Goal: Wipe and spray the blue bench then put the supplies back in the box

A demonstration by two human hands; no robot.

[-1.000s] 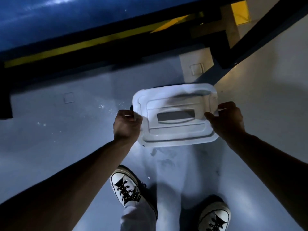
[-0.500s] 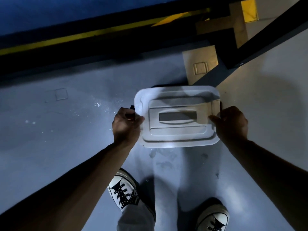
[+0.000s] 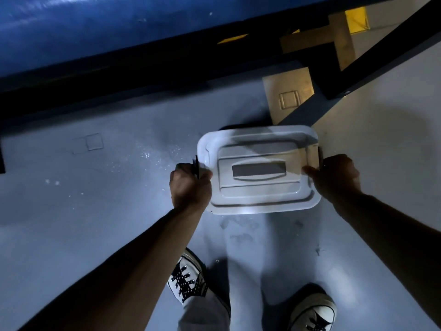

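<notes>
Both hands grip a lidded box over the grey floor.
Left hand (image 3: 189,185) and right hand (image 3: 335,176) fingers clamp the ends of the white rectangular plastic box (image 3: 259,169).

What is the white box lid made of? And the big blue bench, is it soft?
The box lid looks like moulded plastic, smooth and slightly glossy: it has rounded corners, pressed-in ridges and a bright glare along its near edge. The blue bench looks like padded vinyl or a similar wipeable cover, since its top shows soft shiny streaks. Whether it is soft cannot be told from here.
</notes>
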